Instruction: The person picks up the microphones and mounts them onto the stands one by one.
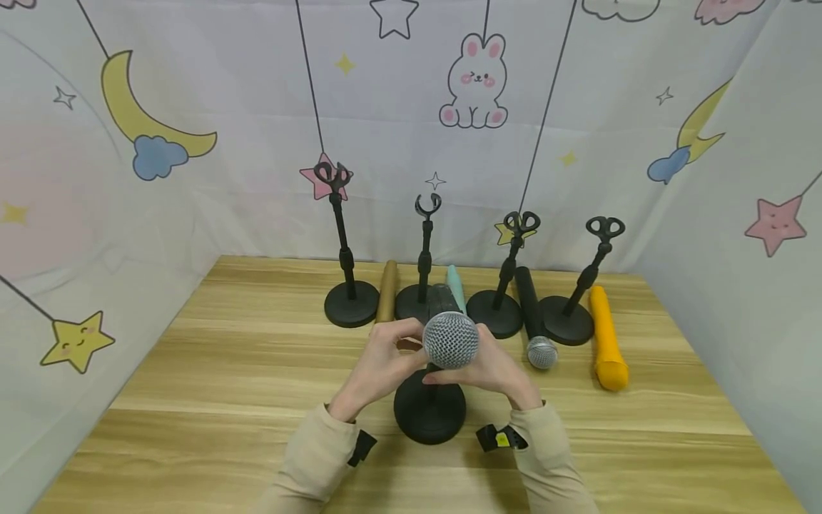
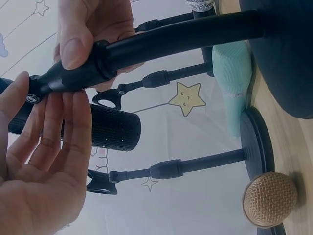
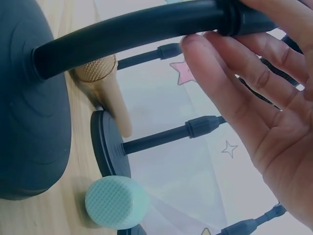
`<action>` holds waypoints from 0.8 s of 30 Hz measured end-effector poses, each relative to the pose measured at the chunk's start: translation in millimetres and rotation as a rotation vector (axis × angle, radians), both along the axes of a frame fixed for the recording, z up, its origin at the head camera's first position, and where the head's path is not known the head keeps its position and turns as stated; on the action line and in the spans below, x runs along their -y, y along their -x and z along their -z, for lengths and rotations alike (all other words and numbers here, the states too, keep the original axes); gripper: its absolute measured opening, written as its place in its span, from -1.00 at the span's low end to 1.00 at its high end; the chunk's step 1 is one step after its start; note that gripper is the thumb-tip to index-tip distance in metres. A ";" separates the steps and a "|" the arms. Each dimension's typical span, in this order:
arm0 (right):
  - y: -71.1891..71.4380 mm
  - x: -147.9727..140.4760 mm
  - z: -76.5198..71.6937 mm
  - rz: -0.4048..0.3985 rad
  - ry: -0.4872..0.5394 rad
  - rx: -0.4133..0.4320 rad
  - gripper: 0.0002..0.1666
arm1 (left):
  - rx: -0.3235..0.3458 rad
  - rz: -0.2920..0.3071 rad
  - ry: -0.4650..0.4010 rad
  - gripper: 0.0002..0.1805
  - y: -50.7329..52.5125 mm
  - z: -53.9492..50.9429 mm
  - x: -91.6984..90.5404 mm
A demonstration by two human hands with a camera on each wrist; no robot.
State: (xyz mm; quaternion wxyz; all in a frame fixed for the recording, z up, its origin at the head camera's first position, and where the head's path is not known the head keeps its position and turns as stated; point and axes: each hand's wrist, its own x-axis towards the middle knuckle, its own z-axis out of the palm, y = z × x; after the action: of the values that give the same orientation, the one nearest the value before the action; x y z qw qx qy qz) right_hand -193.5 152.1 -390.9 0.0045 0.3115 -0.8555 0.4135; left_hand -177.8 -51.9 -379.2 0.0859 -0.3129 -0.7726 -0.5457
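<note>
A black microphone with a silver mesh head sits atop the nearest black desk microphone stand, its head pointing toward me. My left hand holds the stand's upper part, thumb and fingers around the tilt joint in the left wrist view. From the other side, my right hand grips the thick collar just below, thumb on top and fingers behind. The stand's curved pole runs down to the round base. Behind the left fingers shows the microphone's dark handle. The clip is hidden in the head view.
Several black stands with open clips, one at far left, line the table's back. Between them lie a brown microphone, a mint one, a black one and an orange one. A printed curtain encloses the table.
</note>
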 end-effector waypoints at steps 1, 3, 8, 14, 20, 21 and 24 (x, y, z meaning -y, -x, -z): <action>-0.2 -0.1 -0.4 -0.001 -0.002 -0.005 -0.46 | 0.001 -0.004 0.005 -0.93 0.1 0.3 -0.1; -0.5 -0.3 -0.8 -0.007 0.001 -0.010 -0.48 | -0.005 -0.010 0.013 -0.93 0.3 0.8 -0.1; -1.8 -1.5 -1.6 -0.033 0.026 -0.021 -0.49 | -0.043 -0.021 0.030 -0.90 -0.4 0.8 -0.4; -2.4 -3.0 -1.9 -0.044 0.027 0.008 -0.49 | -0.040 -0.042 0.034 -0.87 -2.1 -1.0 -1.0; -2.5 -5.3 -3.5 -0.083 0.027 0.052 -0.57 | -0.044 -0.020 0.027 -0.79 -3.0 -0.7 -0.2; -2.4 -5.6 -3.7 -0.094 0.028 0.054 -0.59 | -0.047 -0.016 0.027 -0.75 -3.0 -0.5 -0.1; -2.4 -5.7 -4.0 -0.110 0.028 0.056 -0.62 | -0.054 -0.015 0.025 -0.69 -3.2 -0.8 -0.7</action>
State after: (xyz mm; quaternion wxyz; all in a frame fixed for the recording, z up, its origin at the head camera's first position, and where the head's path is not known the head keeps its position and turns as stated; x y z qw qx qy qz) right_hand -191.1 157.8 -386.9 -0.0381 0.3464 -0.8310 0.4336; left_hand -174.5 -51.2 -378.4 0.1070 -0.3227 -0.7791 -0.5266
